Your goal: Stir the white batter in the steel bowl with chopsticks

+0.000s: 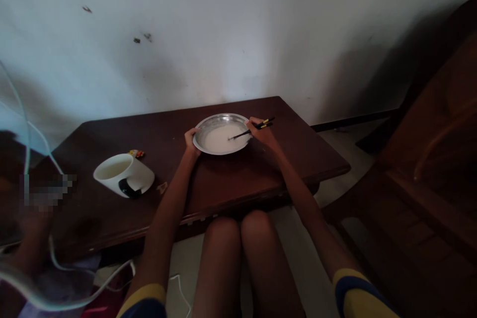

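Note:
A round, shallow metal basin [223,117] stands on the dark wooden table with a pale, milky mixture [219,140] in it. At its left side my left hand [191,140] grips the rim. My right hand [260,130] is closed around a pair of black chopsticks [242,133] with yellow-marked ends. Their tips dip into the mixture near the middle of the basin. Part of my right hand lies at the basin's right rim; I cannot tell whether it touches.
A white mug [143,173] with a black mark stands left on the table [238,179], beside a small colourful item [136,153]. At far left is another person's arm [35,231] among white cables [52,303]. A wooden chair [421,194] stands right; a wall [208,35] rises behind.

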{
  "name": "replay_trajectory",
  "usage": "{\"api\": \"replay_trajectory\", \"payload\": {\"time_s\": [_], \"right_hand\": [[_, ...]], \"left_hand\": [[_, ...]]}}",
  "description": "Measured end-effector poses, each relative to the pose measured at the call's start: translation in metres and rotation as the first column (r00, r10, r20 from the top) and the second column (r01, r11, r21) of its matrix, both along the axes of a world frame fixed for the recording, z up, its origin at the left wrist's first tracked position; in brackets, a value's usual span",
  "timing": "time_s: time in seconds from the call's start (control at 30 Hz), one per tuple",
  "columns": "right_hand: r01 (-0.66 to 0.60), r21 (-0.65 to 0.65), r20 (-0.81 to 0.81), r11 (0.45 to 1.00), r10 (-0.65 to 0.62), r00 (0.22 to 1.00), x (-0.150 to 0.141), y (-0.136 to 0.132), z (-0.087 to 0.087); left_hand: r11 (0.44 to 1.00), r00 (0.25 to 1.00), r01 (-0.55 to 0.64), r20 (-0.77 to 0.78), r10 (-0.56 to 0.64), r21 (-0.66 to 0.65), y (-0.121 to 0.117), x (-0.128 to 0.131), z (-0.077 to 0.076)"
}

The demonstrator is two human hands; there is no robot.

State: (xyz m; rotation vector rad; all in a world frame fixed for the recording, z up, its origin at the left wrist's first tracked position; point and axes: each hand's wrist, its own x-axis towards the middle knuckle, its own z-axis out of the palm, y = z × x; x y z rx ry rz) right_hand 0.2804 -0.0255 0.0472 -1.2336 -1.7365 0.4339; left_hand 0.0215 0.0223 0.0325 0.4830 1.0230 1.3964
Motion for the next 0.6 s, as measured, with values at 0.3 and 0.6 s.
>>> {"api": "replay_trajectory", "payload": {"time_s": [0.3,0.6], "right_hand": [[0.020,-0.008,-0.060,1.000,-0.021,0.998,0.004,0.002,0.000],[0.125,0.030,-0.048,0.992,-0.124,0.991,0.004,0.006,-0.004]], "left_hand": [[0.998,1.000,0.014,0.019,-0.015,0.069,0.004,0.001,-0.008],[0.982,0.997,0.059,0.039,-0.067,0.181,-0.006,0.013,-0.004]]}}
